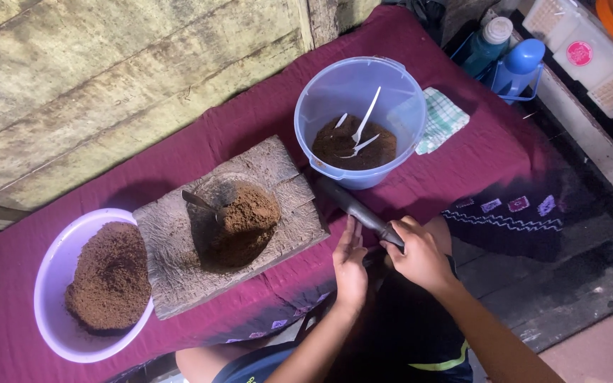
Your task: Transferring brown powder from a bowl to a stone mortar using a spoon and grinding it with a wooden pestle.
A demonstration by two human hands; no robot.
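My right hand [421, 252] grips the near end of a long dark pestle [352, 205] that lies on the maroon cloth [455, 163] beside the wooden mortar block [179, 269]. My left hand [350, 264] is flat with fingers straight, resting against the pestle's side just left of the right hand. The block's hollow holds a mound of brown powder [246, 220] with a spoon [202, 203] stuck in it. A clear blue bucket [321, 106] behind the pestle holds brown powder and white plastic spoons [363, 128].
A lilac bowl [54, 269] of brown powder sits at the left. A checked cloth [443, 119] lies right of the bucket. Two blue bottles [505, 57] and white plastic boxes [590, 57] stand at the top right. A plank wall [108, 78] runs behind.
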